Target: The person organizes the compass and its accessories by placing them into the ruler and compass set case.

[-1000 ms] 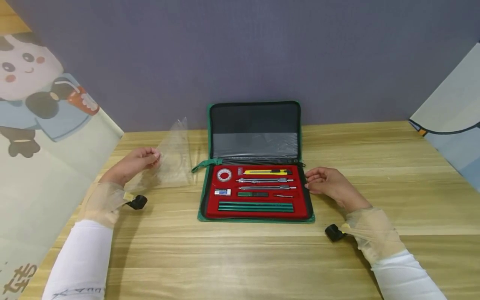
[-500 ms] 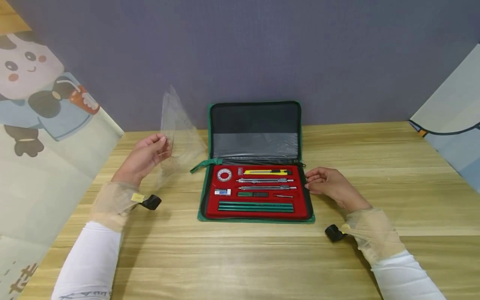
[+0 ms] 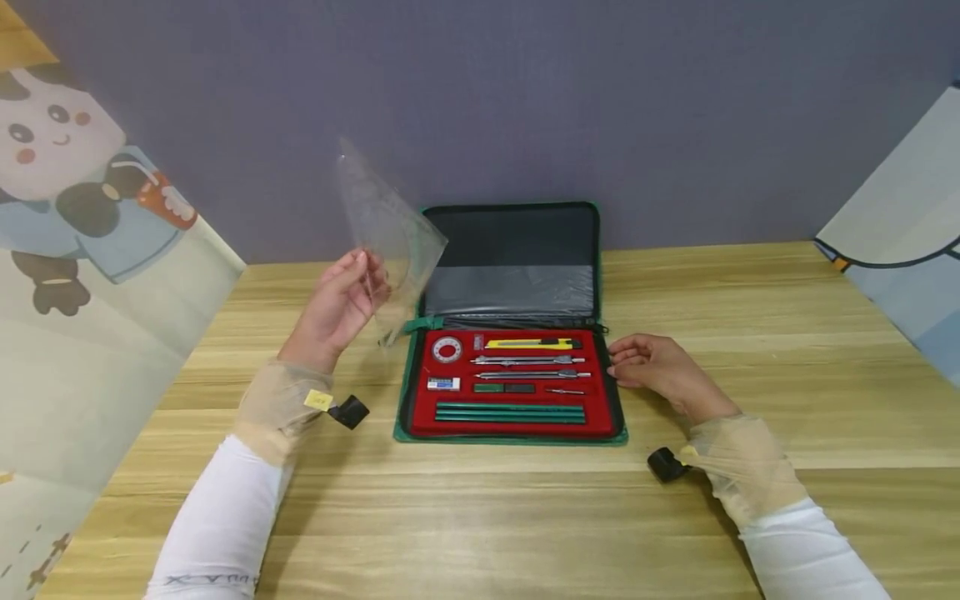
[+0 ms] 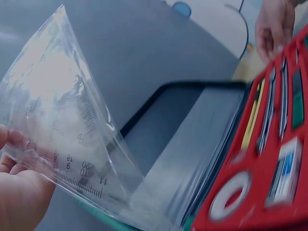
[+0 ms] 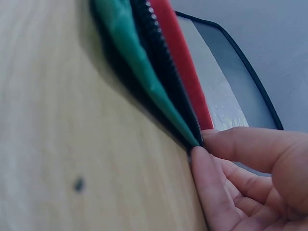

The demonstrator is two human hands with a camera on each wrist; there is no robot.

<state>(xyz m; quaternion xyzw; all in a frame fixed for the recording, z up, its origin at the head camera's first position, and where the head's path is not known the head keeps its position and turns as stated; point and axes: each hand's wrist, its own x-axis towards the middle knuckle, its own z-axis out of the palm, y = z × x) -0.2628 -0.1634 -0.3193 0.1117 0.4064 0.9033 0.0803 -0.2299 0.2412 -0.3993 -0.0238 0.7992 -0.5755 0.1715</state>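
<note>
In the head view my left hand (image 3: 333,308) pinches a clear plastic sleeve (image 3: 401,246) by its left side, raised above the table. The left wrist view shows transparent set squares (image 4: 72,139) with printed scales and numbers inside the sleeve. The sleeve's right corner overlaps the lid of an open green zip case (image 3: 510,439). My right hand (image 3: 648,371) is at the case's right edge. Seen from the right wrist, thumb and finger pinch the green zipper border (image 5: 144,79). The lid leans up, with a clear pocket (image 3: 510,292) across its lower half.
The case's red tray (image 3: 517,430) holds a yellow cutter (image 3: 532,344), two compasses (image 3: 532,375), an eraser (image 3: 444,384), a white ring (image 3: 447,350) and green pencils (image 3: 510,413). A dark partition (image 3: 675,125) rises behind the wooden table (image 3: 480,525).
My left hand has moved right and up, carrying the sleeve toward the lid. The sleeve has swung more upright, then tilted right. My right hand stays at the case edge.
</note>
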